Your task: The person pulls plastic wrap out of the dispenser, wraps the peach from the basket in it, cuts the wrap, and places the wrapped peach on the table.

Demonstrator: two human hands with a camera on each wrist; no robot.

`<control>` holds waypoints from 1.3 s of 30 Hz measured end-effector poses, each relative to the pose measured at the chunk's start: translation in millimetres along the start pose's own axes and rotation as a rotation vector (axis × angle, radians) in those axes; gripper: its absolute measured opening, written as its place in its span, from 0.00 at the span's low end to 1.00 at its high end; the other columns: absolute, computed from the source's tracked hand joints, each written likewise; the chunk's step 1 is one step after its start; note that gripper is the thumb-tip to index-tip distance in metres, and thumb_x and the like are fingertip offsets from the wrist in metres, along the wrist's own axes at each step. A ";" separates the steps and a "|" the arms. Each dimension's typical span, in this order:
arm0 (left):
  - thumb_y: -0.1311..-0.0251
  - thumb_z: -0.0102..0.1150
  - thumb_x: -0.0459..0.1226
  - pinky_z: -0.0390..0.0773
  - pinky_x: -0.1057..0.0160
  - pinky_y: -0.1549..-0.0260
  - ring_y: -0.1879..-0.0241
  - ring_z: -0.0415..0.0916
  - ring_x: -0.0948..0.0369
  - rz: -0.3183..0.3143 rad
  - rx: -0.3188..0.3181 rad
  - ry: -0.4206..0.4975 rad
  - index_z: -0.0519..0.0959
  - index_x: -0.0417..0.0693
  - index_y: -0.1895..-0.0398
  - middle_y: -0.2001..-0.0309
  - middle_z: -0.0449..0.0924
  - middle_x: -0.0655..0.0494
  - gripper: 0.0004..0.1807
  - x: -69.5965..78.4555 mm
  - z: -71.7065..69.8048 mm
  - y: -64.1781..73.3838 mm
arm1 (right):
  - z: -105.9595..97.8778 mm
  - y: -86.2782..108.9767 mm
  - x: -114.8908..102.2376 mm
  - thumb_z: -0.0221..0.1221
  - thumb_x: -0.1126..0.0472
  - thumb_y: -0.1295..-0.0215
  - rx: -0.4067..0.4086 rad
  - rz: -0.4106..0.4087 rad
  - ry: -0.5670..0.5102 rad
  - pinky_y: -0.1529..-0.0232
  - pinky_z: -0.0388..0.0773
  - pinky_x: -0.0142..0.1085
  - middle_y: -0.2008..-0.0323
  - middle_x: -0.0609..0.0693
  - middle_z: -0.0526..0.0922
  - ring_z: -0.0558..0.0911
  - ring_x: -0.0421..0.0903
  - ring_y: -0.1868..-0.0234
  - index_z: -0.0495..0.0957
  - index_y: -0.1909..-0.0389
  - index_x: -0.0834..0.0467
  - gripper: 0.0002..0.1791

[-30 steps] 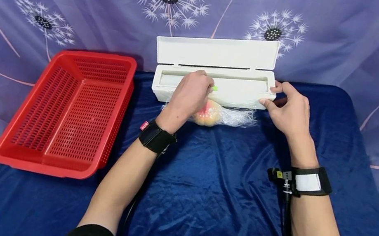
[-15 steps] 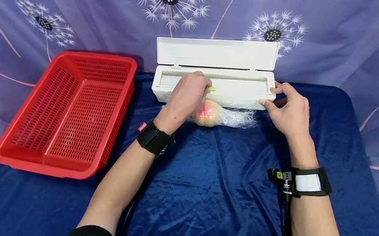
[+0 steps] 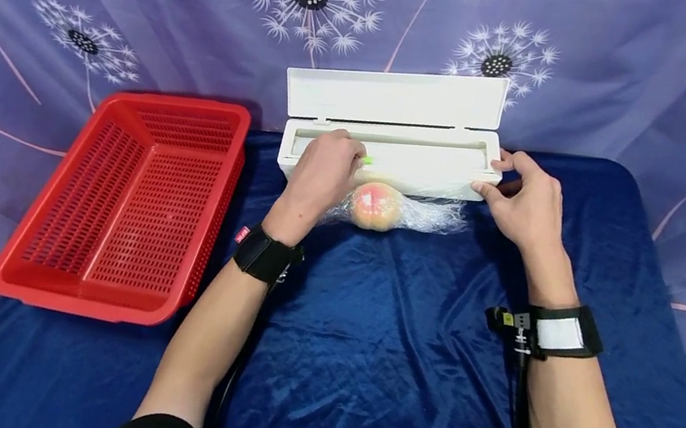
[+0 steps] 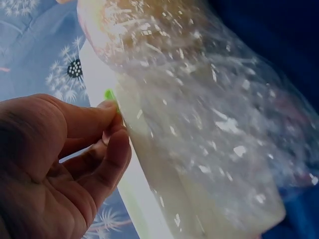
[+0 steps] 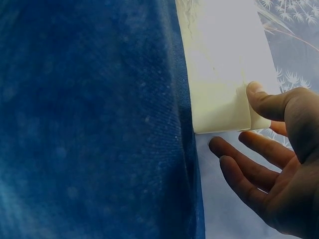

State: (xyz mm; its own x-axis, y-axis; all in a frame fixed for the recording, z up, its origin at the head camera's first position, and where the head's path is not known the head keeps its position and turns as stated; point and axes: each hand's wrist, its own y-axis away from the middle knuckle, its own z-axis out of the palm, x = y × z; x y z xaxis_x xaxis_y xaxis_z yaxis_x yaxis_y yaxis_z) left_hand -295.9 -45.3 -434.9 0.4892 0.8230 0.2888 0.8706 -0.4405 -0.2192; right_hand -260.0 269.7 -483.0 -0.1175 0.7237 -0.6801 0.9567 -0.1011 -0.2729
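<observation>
A long white cling film dispenser [image 3: 421, 170] lies at the back of the table, its lid [image 3: 397, 96] raised. My left hand [image 3: 326, 169] pinches a small green slide cutter [image 4: 110, 94] on the dispenser's front edge, left of its middle. My right hand [image 3: 531, 200] grips the dispenser's right end between thumb and fingers, with some fingers spread free below it in the right wrist view. A pink-and-yellow peach [image 3: 376, 207] lies against the front of the box. Clear, crumpled cling film [image 3: 431, 214] covers it and trails out on both sides.
A red perforated plastic basket [image 3: 215, 223] stands on the left of the table. Dark blue cloth [image 3: 389, 343] covers the tabletop. Behind the dispenser hangs a purple curtain [image 3: 201, 1] with a dandelion print. Cables [image 3: 525, 426] run along both forearms.
My left hand has slid left along the dispenser's front edge with the green slide cutter, uncovering more of the peach. My right hand keeps its grip on the right end.
</observation>
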 end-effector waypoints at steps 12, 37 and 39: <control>0.27 0.62 0.30 0.81 0.54 0.52 0.54 0.82 0.52 -0.039 0.045 0.007 0.89 0.44 0.57 0.56 0.86 0.47 0.07 -19.5 -4.4 12.3 | 1.1 -0.3 0.7 0.73 0.56 0.33 0.011 -0.014 0.009 0.72 0.68 0.18 0.32 0.48 0.81 0.90 0.58 0.62 0.83 0.44 0.60 0.21; 0.31 0.67 0.30 0.81 0.47 0.44 0.45 0.84 0.47 -0.115 0.111 0.075 0.90 0.40 0.54 0.48 0.88 0.44 0.07 -41.0 -12.5 23.8 | 1.4 -0.8 0.7 0.74 0.57 0.33 0.015 -0.013 0.006 0.73 0.68 0.18 0.33 0.49 0.82 0.87 0.38 0.68 0.83 0.44 0.60 0.20; 0.31 0.67 0.30 0.81 0.47 0.44 0.45 0.84 0.47 -0.125 0.118 0.071 0.90 0.41 0.54 0.48 0.88 0.44 0.07 -41.9 -13.1 24.5 | 1.9 -1.2 0.6 0.73 0.57 0.33 0.014 -0.012 0.008 0.73 0.68 0.18 0.33 0.49 0.82 0.90 0.51 0.64 0.83 0.44 0.60 0.20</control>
State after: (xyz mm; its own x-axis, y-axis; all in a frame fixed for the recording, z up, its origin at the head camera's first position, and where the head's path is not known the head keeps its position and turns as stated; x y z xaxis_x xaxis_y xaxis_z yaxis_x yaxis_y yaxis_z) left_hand -294.4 -95.2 -440.2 0.3841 0.8391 0.3851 0.9144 -0.2880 -0.2844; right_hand -261.7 268.9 -484.3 -0.1265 0.7306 -0.6710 0.9514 -0.1020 -0.2905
